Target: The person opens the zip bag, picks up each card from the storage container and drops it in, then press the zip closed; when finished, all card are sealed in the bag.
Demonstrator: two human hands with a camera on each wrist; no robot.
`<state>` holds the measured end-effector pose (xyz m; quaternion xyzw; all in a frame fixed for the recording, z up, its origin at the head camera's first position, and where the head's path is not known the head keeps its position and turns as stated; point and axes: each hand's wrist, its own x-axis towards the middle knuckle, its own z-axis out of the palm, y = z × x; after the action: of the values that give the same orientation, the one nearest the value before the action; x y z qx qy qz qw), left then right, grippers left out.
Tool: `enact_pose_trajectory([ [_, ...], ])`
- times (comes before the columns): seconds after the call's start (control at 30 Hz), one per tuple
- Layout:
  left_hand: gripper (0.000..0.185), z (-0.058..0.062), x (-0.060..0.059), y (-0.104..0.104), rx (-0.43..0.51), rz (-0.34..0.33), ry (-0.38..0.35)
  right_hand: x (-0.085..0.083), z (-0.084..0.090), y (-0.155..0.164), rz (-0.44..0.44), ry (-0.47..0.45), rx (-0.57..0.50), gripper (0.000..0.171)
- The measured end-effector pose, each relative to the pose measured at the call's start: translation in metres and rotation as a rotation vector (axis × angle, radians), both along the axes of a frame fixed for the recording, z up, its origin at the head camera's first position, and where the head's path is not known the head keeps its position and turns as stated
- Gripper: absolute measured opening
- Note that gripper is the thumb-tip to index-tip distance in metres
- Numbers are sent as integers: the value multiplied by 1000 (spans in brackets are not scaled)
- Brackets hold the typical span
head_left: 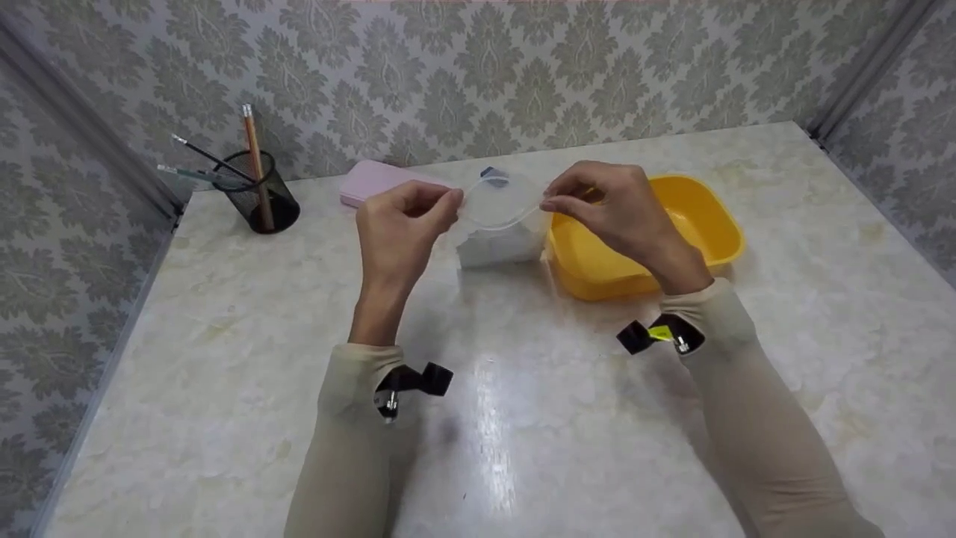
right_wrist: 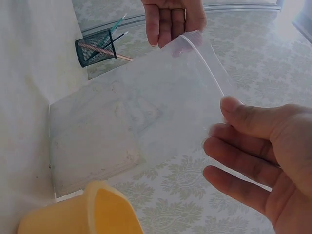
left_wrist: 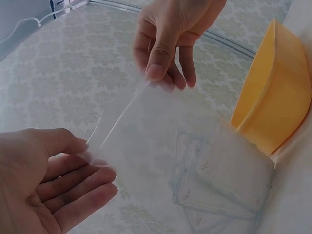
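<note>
Both hands are pinching the top edge of a clear zip bag (head_left: 499,224), the left hand (head_left: 399,224) at one corner and the right hand (head_left: 620,213) at the other, holding its mouth spread while its bottom, with flat pale packets inside, is resting on the bench (head_left: 523,418) just beside the yellow tub (head_left: 709,224). With such light fingertip pinches the slick film is likely to slip free, letting the mouth fall closed, and a harder pull could tip the bag over.

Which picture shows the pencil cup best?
The head view: the black mesh pencil cup stands whole on the table with its pencils. The right wrist view shows it small and tilted. The left wrist view misses it.
</note>
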<state>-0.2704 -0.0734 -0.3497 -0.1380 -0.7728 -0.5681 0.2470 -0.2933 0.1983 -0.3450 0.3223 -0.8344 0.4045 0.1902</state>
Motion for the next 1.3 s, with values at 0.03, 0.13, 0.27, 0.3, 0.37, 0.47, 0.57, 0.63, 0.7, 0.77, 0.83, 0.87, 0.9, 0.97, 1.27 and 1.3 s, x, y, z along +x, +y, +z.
enact_pose_trajectory([
  [0.03,12,0,0,-1,10,-23,-3,-1,-1,0,-10,9,-18,13],
  [0.13,15,1,-1,-4,27,-91,-14,-4,-3,0,-40,27,-63,13],
  [0.27,19,0,-2,-8,32,-167,-18,-7,-7,0,-78,34,-92,14],
  [0.3,21,0,-3,-10,21,-175,-16,-7,-8,0,-86,31,-98,14],
  [0.37,24,0,-4,-11,-1,-187,-4,-8,-9,0,-101,17,-110,15],
  [0.47,23,-1,-6,-13,-31,-169,17,-9,-9,0,-122,-17,-125,16],
  [0.57,19,-2,-7,-14,-24,-144,34,-8,-9,-1,-133,-55,-130,16],
  [0.63,15,-3,-8,-15,-23,-124,49,-8,-7,-2,-126,-74,-126,15],
  [0.7,12,-2,-8,-17,-30,-100,65,-7,-4,-5,-102,-91,-121,14],
  [0.77,10,-1,-7,-20,-45,-76,78,-6,-1,-8,-73,-99,-112,14],
  [0.83,9,1,-6,-24,-69,-45,86,-5,2,-11,-50,-102,-109,13],
  [0.87,10,2,-4,-25,-90,-27,94,-4,3,-13,-43,-100,-110,13],
  [0.9,13,4,-3,-26,-119,-4,109,-3,4,-15,-40,-95,-110,13],
  [0.97,19,9,1,-27,-185,41,161,-1,7,-19,-36,-73,-107,13],
  [1.27,38,25,16,-5,-368,-2,385,10,14,-32,-1,39,-81,12],
  [1.3,38,25,17,-3,-380,-23,386,11,14,-32,4,50,-79,12],
])
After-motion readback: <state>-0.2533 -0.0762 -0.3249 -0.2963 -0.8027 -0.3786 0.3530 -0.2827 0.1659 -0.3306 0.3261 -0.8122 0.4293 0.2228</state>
